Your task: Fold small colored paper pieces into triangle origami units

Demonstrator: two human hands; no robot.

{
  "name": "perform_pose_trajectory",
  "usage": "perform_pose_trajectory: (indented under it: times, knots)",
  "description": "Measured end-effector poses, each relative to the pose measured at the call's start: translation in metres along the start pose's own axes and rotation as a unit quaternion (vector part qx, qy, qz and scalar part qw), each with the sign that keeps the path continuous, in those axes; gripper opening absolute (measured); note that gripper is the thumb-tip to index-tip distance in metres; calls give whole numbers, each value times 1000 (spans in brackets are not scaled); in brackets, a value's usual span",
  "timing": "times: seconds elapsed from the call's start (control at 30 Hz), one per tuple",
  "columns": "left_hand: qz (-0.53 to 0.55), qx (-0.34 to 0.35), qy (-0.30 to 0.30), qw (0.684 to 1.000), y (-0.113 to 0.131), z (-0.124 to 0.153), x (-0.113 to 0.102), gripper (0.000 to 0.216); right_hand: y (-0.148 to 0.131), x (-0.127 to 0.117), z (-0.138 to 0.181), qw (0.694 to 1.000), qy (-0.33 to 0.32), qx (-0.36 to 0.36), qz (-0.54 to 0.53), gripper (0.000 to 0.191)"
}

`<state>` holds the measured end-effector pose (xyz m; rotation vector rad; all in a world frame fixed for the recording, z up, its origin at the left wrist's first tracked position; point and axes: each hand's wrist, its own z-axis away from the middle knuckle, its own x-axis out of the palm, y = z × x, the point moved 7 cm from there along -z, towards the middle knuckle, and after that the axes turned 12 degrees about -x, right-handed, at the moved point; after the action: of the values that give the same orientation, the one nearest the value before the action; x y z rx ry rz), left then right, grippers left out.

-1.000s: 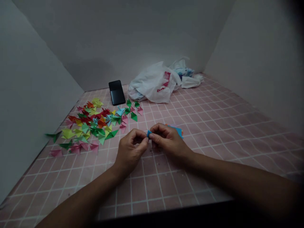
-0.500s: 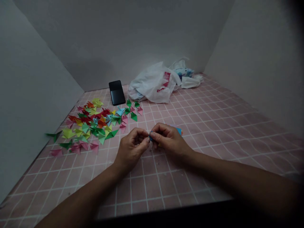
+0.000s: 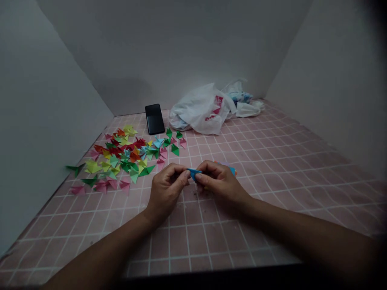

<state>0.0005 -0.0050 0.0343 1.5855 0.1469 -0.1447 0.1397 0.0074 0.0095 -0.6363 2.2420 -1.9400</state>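
My left hand (image 3: pixel 167 190) and my right hand (image 3: pixel 218 180) meet over the middle of the pink checked mat (image 3: pixel 272 161). Both pinch a small folded blue paper piece (image 3: pixel 194 172) between fingertips, with the other fingers curled. Behind my right hand a bit of blue and orange paper (image 3: pixel 232 169) shows on the mat, mostly hidden. To the left lies a spread of many folded paper triangles (image 3: pixel 123 159) in green, yellow, red, pink and light blue.
A black phone (image 3: pixel 154 118) leans at the back by the wall. White plastic bags (image 3: pixel 205 108) lie at the back centre, with another crumpled bag (image 3: pixel 246 105) beside them. Grey walls close in the mat on the left, back and right.
The blue piece now shows longer and flatter between my fingertips. The view has shifted slightly, so everything sits a little lower and to the right.
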Motion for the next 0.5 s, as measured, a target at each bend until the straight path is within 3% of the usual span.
perform_pose_trajectory:
  times: [0.33, 0.5]
  knots:
    - [35, -37, -20, 999, -4, -1, 3, 14, 1, 2, 0, 999, 0, -21, 48, 19]
    - [44, -77, -39, 995, -7, -2, 2, 23, 10, 3, 2, 1000, -19, 16, -9, 21]
